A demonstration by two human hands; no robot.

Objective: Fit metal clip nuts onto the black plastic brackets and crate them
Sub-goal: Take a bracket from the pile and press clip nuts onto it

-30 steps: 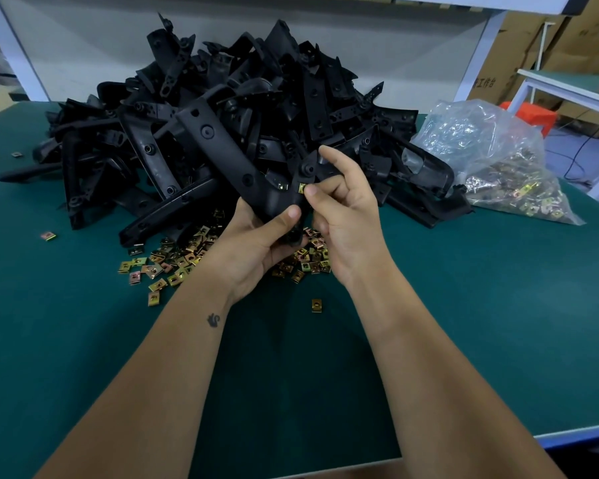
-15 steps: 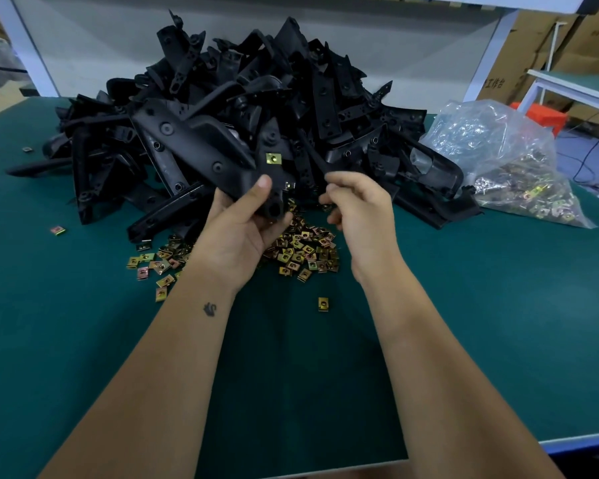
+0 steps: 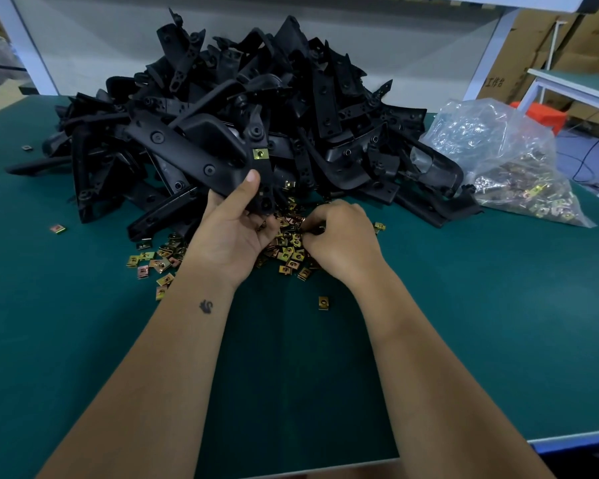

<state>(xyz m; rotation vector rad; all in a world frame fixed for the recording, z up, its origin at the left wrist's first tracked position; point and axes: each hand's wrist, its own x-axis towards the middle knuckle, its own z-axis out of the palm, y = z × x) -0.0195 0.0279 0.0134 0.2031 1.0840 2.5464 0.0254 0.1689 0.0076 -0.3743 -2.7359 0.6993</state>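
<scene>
On the green worktop, the left hand is gripping a bracket, fitted nut facing up, freeing the right hand to be curling into the loose nuts, apparently pinching one.

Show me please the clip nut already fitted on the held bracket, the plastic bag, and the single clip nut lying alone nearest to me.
fitted clip nut (image 3: 260, 153): head view, its yellow face.
plastic bag (image 3: 491, 140): head view, its crumpled upper part.
lone clip nut (image 3: 323, 302): head view, its middle.
</scene>
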